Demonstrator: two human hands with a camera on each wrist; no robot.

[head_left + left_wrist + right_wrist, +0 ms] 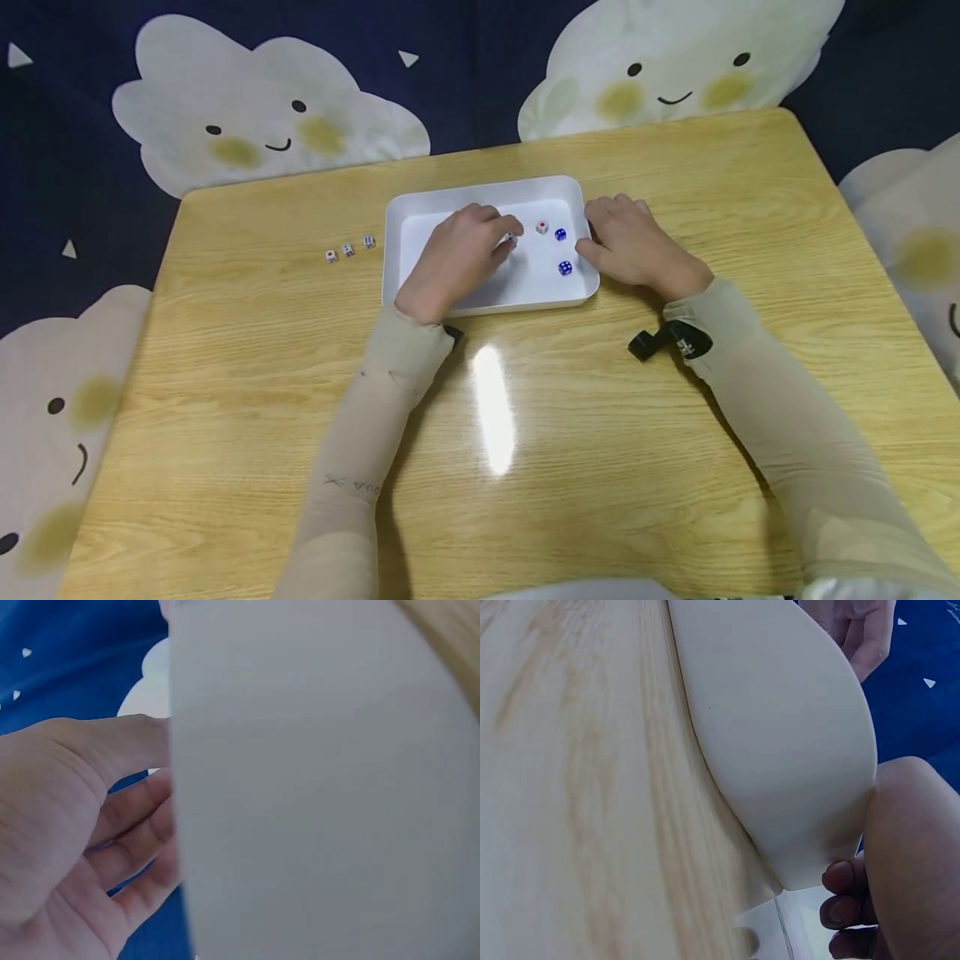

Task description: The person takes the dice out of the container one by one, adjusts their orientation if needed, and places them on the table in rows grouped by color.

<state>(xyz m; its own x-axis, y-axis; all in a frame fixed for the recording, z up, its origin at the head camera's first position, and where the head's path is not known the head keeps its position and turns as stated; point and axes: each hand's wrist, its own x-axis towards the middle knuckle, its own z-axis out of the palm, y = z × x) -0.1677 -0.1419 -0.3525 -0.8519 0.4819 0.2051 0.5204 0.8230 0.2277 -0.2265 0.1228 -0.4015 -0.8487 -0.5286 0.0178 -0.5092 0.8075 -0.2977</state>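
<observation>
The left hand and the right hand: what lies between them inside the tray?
In the head view, one white die and two blue dice lie there on the floor of the tray; the left hand has another white die at its fingertips.

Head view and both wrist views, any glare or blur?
Head view: bright glare streak on the wooden table; left wrist view: the white tray looms close, its edge blurred; right wrist view: tray outline sharper, table grain soft.

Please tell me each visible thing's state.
White tray: upright, open, on the table.
Left hand: seems to pinch a white die.
Right hand: grips tray rim.
Blue dice: two, loose in tray.
Other white die: in tray, red dot showing.
Three white dice: lined up outside tray.
</observation>
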